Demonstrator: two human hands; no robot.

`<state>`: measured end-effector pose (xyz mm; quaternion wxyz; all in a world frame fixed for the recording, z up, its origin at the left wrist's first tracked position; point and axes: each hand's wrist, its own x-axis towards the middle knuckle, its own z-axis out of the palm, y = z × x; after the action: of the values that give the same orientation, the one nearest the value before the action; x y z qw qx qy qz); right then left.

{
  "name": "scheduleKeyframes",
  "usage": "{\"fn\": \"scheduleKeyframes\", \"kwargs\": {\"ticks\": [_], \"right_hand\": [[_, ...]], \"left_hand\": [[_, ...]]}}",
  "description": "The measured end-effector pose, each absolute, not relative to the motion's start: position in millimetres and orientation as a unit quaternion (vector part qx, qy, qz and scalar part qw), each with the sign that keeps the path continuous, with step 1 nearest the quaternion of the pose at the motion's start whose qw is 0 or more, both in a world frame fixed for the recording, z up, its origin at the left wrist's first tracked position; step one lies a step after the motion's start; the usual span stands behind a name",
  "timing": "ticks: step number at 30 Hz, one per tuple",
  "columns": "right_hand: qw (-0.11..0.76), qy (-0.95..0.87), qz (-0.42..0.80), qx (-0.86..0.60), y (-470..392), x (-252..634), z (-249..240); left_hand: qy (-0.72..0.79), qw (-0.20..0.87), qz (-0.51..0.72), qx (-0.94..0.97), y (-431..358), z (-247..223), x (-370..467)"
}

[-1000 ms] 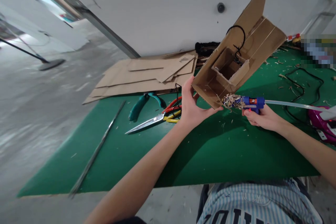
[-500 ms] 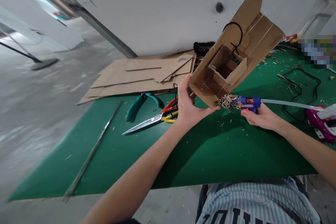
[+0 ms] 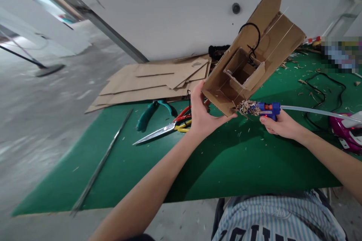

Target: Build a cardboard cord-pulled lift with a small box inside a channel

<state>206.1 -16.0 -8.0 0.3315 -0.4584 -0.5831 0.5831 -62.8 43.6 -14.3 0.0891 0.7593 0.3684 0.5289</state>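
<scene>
An open cardboard box [image 3: 271,56] is tilted above the green table, with a smaller cardboard compartment [image 3: 256,77] and a black cord loop [image 3: 259,35] inside. My left hand [image 3: 202,115] grips its lower left end, thumb along the bottom edge. In my right hand [image 3: 278,123] is a blue glue gun [image 3: 268,109], a clear glue stick trailing from its back. Brown shreds cling round the front of the gun, whose tip is at the box's lower corner; the shreds hide the tip.
Left of my left hand lie scissors [image 3: 158,134], teal-handled pliers [image 3: 148,116] and a bundle of thin wires [image 3: 103,162]. Flat cardboard sheets [image 3: 127,79] rest at the back. A magenta and white device [image 3: 343,130] and a black cable [image 3: 339,86] are at the right.
The box has shifted very slightly to the left. Both hands keep their holds, and the glue gun stays at the box's lower corner.
</scene>
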Motion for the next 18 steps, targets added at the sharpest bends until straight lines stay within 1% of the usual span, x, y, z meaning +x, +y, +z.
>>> {"fn": "scheduleKeyframes", "kwargs": {"ticks": [9, 14, 18], "right_hand": [[0.303, -0.597, 0.575, -0.471, -15.3, 206.4, -5.1], [0.312, -0.597, 0.576, -0.464, -15.4, 205.8, -5.6], [0.302, -0.597, 0.573, -0.473, -16.0, 205.4, -6.0]], "left_hand": [[0.369, 0.107, 0.526, 0.759, 44.0, -14.0, -64.0], [0.361, 0.107, 0.535, 0.757, 44.5, -13.8, -63.6], [0.367, 0.099, 0.526, 0.761, 43.0, -12.9, -63.7]]}}
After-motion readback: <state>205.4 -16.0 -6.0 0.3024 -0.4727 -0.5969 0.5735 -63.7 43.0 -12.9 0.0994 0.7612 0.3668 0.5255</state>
